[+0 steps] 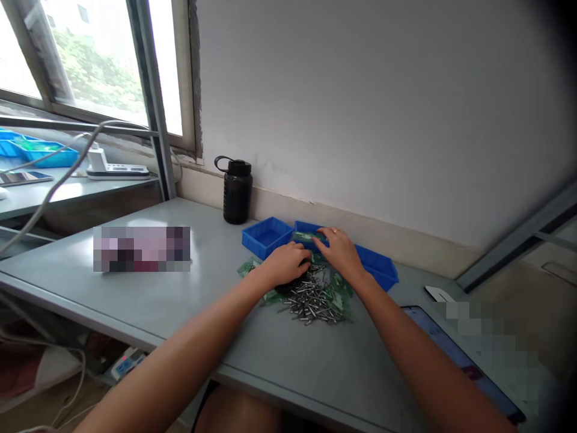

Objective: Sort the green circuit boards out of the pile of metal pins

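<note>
A loose pile of small metal pins (pixel 313 300) lies on the grey table, with crumpled green plastic bags (pixel 340 291) around it. Over the pile's far left side, my left hand (pixel 288 263) is closed with its fingers curled down; what they hold, if anything, is hidden. My right hand (pixel 340 249) pinches the end of a small green plastic bag (pixel 303 236) between thumb and fingers. That bag is at the front of a long blue bin (pixel 376 264), partly hidden by the hand. Left of it stands a smaller blue bin (pixel 267 237).
A black water bottle (pixel 237 192) stands by the wall behind the bins. On the right lie a tablet-like device (pixel 455 355) and a small white-and-black item (pixel 437 294). A blurred-out object (pixel 142 249) is on the table's left. Metal frame posts (pixel 157 108) rise at the side.
</note>
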`<state>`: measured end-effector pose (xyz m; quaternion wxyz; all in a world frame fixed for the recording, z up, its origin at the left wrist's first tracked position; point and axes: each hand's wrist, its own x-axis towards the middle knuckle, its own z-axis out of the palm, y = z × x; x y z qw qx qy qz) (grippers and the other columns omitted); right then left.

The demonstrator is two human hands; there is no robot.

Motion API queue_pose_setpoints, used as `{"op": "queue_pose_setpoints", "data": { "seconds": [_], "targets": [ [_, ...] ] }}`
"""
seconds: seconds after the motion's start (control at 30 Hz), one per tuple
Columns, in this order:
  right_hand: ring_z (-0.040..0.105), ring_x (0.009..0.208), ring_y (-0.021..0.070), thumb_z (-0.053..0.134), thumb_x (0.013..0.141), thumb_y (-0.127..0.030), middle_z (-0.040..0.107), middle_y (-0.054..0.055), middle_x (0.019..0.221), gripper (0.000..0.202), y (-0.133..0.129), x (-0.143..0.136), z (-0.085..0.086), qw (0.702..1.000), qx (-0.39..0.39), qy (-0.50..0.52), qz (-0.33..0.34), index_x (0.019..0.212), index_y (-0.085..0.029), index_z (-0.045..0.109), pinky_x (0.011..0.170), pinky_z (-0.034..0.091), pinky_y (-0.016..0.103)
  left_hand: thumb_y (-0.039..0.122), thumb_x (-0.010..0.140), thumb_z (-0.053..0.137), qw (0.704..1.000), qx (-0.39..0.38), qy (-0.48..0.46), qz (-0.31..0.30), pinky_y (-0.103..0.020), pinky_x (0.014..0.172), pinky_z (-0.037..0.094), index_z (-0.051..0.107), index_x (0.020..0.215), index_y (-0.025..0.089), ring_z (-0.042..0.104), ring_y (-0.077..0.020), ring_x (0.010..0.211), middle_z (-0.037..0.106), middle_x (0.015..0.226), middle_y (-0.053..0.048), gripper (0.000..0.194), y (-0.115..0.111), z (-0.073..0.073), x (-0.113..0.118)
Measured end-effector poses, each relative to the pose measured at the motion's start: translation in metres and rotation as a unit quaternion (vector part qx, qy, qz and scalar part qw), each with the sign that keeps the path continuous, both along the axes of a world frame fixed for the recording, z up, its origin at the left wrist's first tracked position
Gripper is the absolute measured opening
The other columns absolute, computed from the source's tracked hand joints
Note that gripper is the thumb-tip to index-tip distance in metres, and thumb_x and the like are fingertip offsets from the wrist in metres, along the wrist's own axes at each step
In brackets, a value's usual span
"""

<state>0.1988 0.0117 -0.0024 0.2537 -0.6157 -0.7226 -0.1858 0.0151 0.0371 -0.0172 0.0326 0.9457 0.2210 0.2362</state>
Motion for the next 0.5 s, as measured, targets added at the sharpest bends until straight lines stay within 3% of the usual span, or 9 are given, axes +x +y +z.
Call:
{"op": "queue_pose_setpoints", "data": {
  "seconds": [0.2,0.33,0.5],
  "targets": [
    [0.050,0.100,0.0255,0.046,0.086,-0.031,0.057,0.011,0.109,0.035,-0.027,-0.006,-0.019,0.996,-0.037,-0.078,0.021,0.118,-0.018,0.053,0.083,0.041,0.035,0.027,0.086,0.045,0.999,-0.009,0.048,-0.001,-0.033,0.079,0.045,0.065,0.091,0.015,0.058,-0.0222,0.089,0.063,0.093,-0.009,0.024,-0.005,-0.004,0.004],
    [0.046,0.107,0.0263,0.050,0.085,-0.033,0.051,0.012,0.122,0.043,-0.005,-0.011,-0.017,0.990,-0.056,-0.125,0.036,0.125,-0.019,0.049,0.087,0.038,0.037,0.026,0.086,0.044,0.999,-0.022,0.032,0.006,-0.032,0.080,0.045,0.064,0.099,0.018,0.057,-0.0211,0.093,0.063,0.098,-0.007,0.024,-0.004,-0.003,0.003],
    [0.045,0.107,0.0257,0.048,0.086,-0.034,0.055,0.011,0.117,0.031,0.027,-0.017,-0.010,0.979,-0.122,-0.155,0.061,0.111,-0.019,0.060,0.086,0.037,0.037,0.023,0.084,0.047,0.999,-0.030,0.042,0.007,-0.033,0.085,0.045,0.064,0.093,0.016,0.056,-0.0212,0.098,0.063,0.104,-0.008,0.021,0.004,-0.006,0.001]
  ]
}}
